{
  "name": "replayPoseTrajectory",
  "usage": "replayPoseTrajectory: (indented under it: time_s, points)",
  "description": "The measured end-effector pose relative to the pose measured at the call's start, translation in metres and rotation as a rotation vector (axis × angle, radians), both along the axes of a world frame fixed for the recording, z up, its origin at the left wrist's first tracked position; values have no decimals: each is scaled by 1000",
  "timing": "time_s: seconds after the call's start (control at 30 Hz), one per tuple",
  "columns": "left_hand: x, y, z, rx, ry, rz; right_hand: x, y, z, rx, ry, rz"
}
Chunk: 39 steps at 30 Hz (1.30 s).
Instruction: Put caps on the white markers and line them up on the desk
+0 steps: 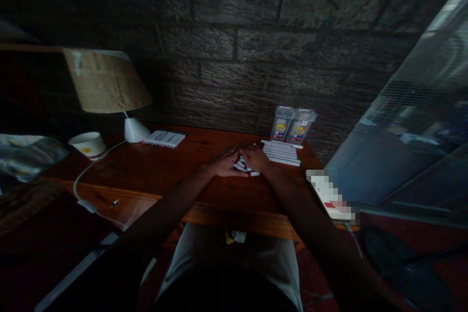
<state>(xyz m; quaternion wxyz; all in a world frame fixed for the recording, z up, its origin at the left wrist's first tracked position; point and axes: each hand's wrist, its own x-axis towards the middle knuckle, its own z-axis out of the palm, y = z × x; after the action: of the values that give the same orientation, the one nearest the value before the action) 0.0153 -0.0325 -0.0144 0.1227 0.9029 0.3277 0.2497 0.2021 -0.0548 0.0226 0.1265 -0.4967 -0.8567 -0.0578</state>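
The left hand [224, 163] is curving wide around loose pens [242, 165]; the right hand [258, 158] is covering some, grip unclear. Pen rows [281, 153] outside both hands are looking done; loose pens are waiting.

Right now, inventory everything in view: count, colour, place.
Desk: one, brown, centre
Loose markers: several, white, desk centre
Right marker row: several, white, desk's right
Cases: two, clear, behind that row
Lamp: one, tan-white, desk's left
Left marker row: several, white, beside lamp
Cup: one, whitish, left of lamp
Lamp cord: one, white, desk's left
Pixelated item: one, white-red, desk's right
Wall: one, grey, behind
Panel: one, blue-grey, right
Crumpled item: one, silvery, far left
Trousers: one pair, pale, bottom centre
Left hand: one, bare, over markers
Right hand: one, bare, over markers
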Motion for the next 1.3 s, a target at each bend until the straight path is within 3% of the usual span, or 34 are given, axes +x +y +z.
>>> replayPoseTrajectory:
  time_s: [0.27, 0.37, 0.47, 0.57, 0.83, 1.07, 1.3]
  points:
    - [-6, 0, 15, 51, -55, -139, -1, -10, -3, -22, 241, 44]
    - [-12, 3, 14, 5, -71, -25, -1, -5, -7, 24, 210, 27]
    - [-18, 6, 13, -51, -115, 134, -3, 1, -6, 74, 129, -146]
    - [-21, 5, 13, -63, -152, 158, -6, 5, -3, -4, 62, -254]
    - [-10, -2, 15, -16, -117, -129, -2, -13, 3, 7, 153, -54]
    - [-16, 2, 13, -45, -169, -2, 9, -9, -2, -39, 317, -1]
    - [-20, 7, 10, -63, -205, 21, 10, -8, -6, -42, 386, 83]
